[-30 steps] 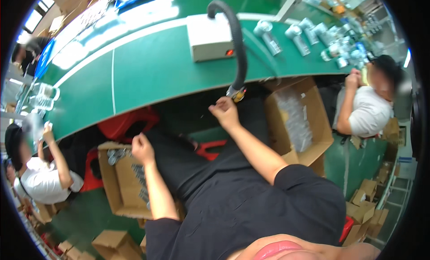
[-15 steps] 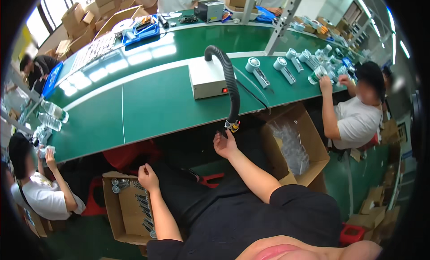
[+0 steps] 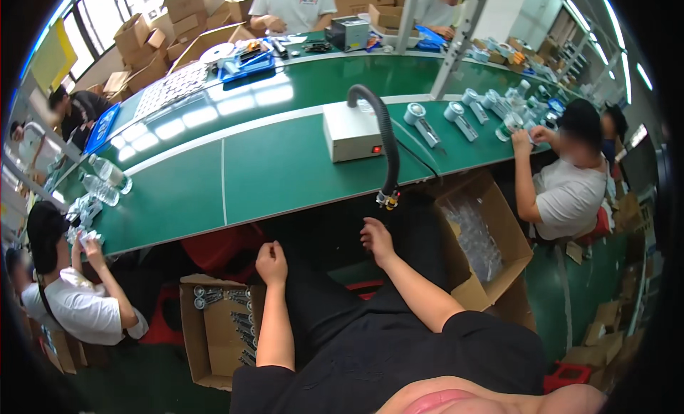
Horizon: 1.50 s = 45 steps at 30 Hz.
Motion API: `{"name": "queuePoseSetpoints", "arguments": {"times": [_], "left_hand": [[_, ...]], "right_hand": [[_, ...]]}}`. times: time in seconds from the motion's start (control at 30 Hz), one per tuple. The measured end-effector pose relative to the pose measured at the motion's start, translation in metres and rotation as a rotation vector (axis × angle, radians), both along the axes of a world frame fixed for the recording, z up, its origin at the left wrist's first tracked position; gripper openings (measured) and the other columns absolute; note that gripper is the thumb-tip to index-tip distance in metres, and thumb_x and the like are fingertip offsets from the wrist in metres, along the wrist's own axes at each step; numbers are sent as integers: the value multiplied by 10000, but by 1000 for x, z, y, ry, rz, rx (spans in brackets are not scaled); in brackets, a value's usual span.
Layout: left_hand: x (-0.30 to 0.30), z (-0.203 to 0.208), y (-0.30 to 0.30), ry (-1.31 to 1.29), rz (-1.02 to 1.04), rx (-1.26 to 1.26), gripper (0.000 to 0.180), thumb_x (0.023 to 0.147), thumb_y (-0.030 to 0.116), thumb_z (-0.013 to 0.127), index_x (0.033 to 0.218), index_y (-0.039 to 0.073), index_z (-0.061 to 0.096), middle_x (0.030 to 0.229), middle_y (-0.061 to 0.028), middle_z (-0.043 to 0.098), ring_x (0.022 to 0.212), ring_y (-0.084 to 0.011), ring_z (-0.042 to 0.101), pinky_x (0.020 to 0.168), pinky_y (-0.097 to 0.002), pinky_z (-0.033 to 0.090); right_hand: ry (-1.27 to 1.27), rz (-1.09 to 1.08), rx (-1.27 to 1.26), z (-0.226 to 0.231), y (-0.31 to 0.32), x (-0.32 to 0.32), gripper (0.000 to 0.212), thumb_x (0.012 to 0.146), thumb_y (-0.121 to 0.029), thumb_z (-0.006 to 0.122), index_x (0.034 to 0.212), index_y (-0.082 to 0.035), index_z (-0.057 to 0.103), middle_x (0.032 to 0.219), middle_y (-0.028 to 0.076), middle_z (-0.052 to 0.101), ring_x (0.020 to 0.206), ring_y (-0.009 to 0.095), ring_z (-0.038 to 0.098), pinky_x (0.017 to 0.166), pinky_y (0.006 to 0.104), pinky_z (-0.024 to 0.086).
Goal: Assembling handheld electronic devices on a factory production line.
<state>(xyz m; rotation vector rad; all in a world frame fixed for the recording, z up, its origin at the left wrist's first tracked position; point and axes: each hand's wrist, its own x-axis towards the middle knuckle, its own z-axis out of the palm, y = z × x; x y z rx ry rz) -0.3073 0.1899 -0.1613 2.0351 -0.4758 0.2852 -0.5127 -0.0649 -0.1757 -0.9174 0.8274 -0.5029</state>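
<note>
Left hand [image 3: 271, 263] curled into a loose fist over the lap, apparently empty; whether something small sits inside, cannot tell. Right hand [image 3: 376, 241] open, fingers relaxed, gripping nothing, hanging just below the brass-coloured nozzle tip [image 3: 387, 199] of the black corrugated hose [image 3: 385, 140]. No contact with the tip visible. Hose arcs off the beige box unit [image 3: 351, 131] on the green bench [image 3: 271, 172], red indicator lit, tip drooping over the bench's near edge.

Open carton of metal parts [image 3: 226, 321] on the floor under the left hand; second carton with clear bagged pieces [image 3: 476, 236] just right of the right hand.

Progress, as a judgement: between pieces. No part in hand, nothing at the nozzle, both cartons well stocked. Bulk of the work probably left.
</note>
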Motion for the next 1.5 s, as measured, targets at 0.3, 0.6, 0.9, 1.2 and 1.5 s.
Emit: {"name": "queuePoseSetpoints", "arguments": {"times": [0.3, 0.6, 0.9, 1.2, 1.5], "left_hand": [[9, -3, -5, 69, -43, 45, 250, 988, 215, 695, 814, 39, 657, 704, -124, 638, 636, -289, 659, 615, -396, 511], [10, -3, -3, 84, 43, 33, 211, 970, 187, 704, 838, 31, 654, 744, -152, 637, 665, -344, 658, 627, -414, 513], [-1, -1, -7, -41, 104, -35, 189, 963, 145, 723, 821, 28, 679, 733, -117, 668, 604, -266, 665, 568, -379, 515], [-27, 345, -42, -617, -586, -460, 710, 742, 172, 972, 1307, 54, 558, 1049, -107, 676, 771, -149, 612, 601, -276, 476], [-45, 419, -11, -657, -957, -197, 816, 764, 225, 951, 1388, 64, 451, 1158, -136, 617, 833, -192, 625, 648, -298, 487]], "right_hand": [[-221, -519, 1104, -39, -66, 48, 485, 1061, -529, 562, 891, -86, 664, 803, 42, 694, 788, 232, 722, 711, 370, 617], [-361, -60, 632, 24, -117, -86, 434, 1081, -533, 517, 1096, -143, 707, 841, -15, 606, 739, 151, 576, 656, 315, 471], [-845, 58, 879, -12, -156, -165, 533, 1010, -490, 691, 1351, -81, 675, 878, -46, 489, 805, 92, 514, 740, 275, 464], [-784, 37, 860, -7, -144, -175, 509, 1019, -459, 694, 1336, -61, 683, 842, -56, 483, 821, 92, 528, 866, 302, 449], [-523, -232, 813, 6, -136, -138, 586, 1013, -607, 617, 1275, -91, 708, 748, -11, 486, 680, 138, 516, 670, 296, 475]]}}
